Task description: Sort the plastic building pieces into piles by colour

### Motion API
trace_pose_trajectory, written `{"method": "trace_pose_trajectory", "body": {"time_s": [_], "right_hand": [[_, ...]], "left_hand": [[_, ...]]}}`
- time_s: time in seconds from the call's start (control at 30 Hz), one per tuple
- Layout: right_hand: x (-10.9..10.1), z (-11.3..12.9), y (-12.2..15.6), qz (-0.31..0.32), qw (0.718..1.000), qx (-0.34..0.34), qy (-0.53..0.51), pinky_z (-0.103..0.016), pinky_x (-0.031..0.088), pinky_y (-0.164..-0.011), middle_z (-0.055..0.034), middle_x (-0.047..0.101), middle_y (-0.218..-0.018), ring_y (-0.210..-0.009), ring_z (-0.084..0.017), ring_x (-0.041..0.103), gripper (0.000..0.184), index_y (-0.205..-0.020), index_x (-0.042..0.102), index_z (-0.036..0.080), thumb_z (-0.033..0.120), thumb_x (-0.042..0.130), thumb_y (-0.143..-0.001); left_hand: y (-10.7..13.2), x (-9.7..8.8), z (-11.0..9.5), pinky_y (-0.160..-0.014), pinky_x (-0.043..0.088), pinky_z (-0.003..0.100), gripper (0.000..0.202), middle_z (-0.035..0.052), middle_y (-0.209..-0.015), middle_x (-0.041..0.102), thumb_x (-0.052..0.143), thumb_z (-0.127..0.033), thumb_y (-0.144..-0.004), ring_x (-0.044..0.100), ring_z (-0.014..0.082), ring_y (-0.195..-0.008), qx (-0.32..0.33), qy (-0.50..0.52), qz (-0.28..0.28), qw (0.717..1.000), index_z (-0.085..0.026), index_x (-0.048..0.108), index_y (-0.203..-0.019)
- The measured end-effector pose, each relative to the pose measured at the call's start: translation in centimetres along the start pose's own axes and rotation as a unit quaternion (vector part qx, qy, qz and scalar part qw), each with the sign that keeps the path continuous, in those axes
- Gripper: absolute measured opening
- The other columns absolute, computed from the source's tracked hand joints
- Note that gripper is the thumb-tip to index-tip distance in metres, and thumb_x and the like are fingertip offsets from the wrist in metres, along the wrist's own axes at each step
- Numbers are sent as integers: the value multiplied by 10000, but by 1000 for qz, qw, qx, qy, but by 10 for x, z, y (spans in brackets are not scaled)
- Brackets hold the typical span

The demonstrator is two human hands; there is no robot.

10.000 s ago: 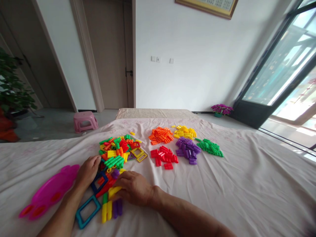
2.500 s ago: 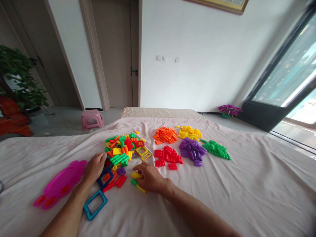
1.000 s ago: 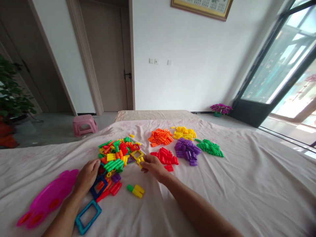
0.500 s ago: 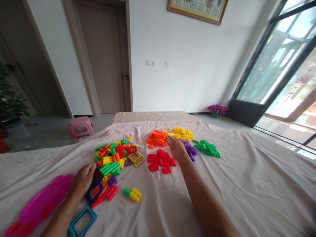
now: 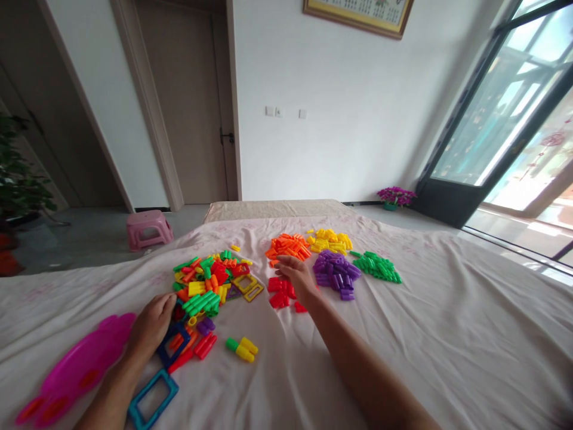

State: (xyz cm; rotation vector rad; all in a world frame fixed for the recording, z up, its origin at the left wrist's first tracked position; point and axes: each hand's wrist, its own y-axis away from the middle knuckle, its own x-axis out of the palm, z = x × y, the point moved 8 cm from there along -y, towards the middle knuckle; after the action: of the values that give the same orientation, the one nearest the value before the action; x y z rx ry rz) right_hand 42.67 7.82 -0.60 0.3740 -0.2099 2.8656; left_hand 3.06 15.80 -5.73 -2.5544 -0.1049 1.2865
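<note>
My left hand (image 5: 154,316) rests with curled fingers at the left edge of a mixed pile of plastic building pieces (image 5: 197,289); what its fingers hold, if anything, is hidden. A dark blue square frame piece (image 5: 163,355) lies just below that hand, and a teal frame piece (image 5: 172,391) lies nearer me. My right hand (image 5: 299,279), fingers stretched out to the left and holding nothing visible, hovers over the red pieces (image 5: 278,292) and covers part of them. Just beyond it sit the orange pieces (image 5: 289,245). A purple pile (image 5: 335,272) is to its right.
Yellow pieces (image 5: 330,240) and green pieces (image 5: 377,266) form separate piles at the back right. A loose green-and-yellow cluster (image 5: 242,348) lies in front. On the left is a pink tray (image 5: 80,358). A pale cloth (image 5: 447,334) covers the surface, with a pink stool (image 5: 149,229) beyond.
My right hand has moved left and slightly toward me, from beside the orange and purple piles to over the red pieces, uncovering the purple pile. My left hand has stayed nearly still.
</note>
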Motion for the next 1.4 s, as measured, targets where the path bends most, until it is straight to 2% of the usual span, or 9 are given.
{"method": "trace_pose_trajectory", "body": {"time_s": [0.13, 0.27, 0.37, 0.5, 0.63, 0.83, 1.0, 1.2, 1.4], "right_hand": [[47, -3, 23, 95, 960, -106, 242, -367, 523, -830, -76, 715, -1013, -918, -204, 660, 292, -1068, 683, 177, 225, 611, -790], [86, -1, 51, 178, 843, -233, 451, -407, 409, -1038, -74, 623, -1282, -1190, -226, 541, 447, -1280, 588, 224, 169, 565, -838], [98, -9, 60, 206, 779, -241, 541, -405, 337, -1105, -51, 523, -1414, -1317, -231, 415, 560, -1404, 463, 254, 202, 574, -857], [100, -16, 60, 203, 736, -226, 605, -411, 341, -1080, -48, 517, -1409, -1289, -259, 400, 570, -1388, 461, 250, 280, 628, -844], [102, -13, 59, 203, 726, -230, 616, -366, 402, -956, -56, 642, -1146, -1062, -232, 500, 330, -1167, 589, 225, 279, 635, -844], [104, -4, 62, 177, 748, -248, 589, -327, 413, -841, -50, 647, -957, -928, -198, 518, 97, -962, 632, 214, 233, 557, -903], [122, 0, 78, 223, 756, -290, 542, -381, 388, -983, -65, 629, -1178, -1112, -217, 512, 316, -1153, 602, 228, 179, 615, -841], [147, -12, 85, 278, 739, -291, 540, -416, 370, -1051, -81, 489, -1433, -1257, -242, 464, 644, -1441, 374, 234, 228, 613, -842], [173, -21, 83, 293, 722, -303, 549, -429, 374, -1060, -105, 443, -1468, -1281, -253, 439, 697, -1493, 279, 214, 286, 597, -877]], "left_hand": [[2, -1, -2, -892, 486, 318, 450, 111, -1119, 717, 324, -477, -901, 658, 235, -1049, -6, -4, 5, 1000, -191, 654, -1009], [2, -1, -4, -910, 476, 303, 455, 106, -1128, 713, 324, -477, -901, 654, 226, -1061, -5, -2, 6, 1000, -186, 653, -1020], [2, -1, -5, -924, 469, 296, 454, 105, -1125, 712, 321, -472, -901, 653, 221, -1065, -2, -1, 7, 1000, -184, 653, -1015], [2, 0, -5, -905, 477, 291, 456, 98, -1106, 716, 315, -484, -905, 655, 219, -1059, -2, 0, 9, 1000, -190, 650, -1002], [2, 0, -4, -913, 476, 302, 445, 105, -1122, 710, 317, -477, -909, 651, 222, -1067, -2, 0, 8, 1000, -190, 640, -1015], [3, 0, -5, -924, 476, 318, 437, 108, -1127, 709, 321, -465, -910, 650, 228, -1067, 1, -1, 2, 1000, -191, 642, -1025], [2, -2, -6, -921, 478, 315, 445, 110, -1118, 715, 329, -464, -906, 653, 225, -1062, 5, 4, -3, 1000, -185, 656, -1018], [1, -2, -5, -915, 481, 321, 435, 105, -1102, 725, 352, -451, -893, 660, 229, -1044, 4, 3, -8, 1000, -185, 679, -1002], [3, -1, -6, -940, 466, 320, 468, 115, -1145, 708, 335, -465, -907, 641, 226, -1080, 4, 6, -2, 1000, -172, 670, -1051]]}}
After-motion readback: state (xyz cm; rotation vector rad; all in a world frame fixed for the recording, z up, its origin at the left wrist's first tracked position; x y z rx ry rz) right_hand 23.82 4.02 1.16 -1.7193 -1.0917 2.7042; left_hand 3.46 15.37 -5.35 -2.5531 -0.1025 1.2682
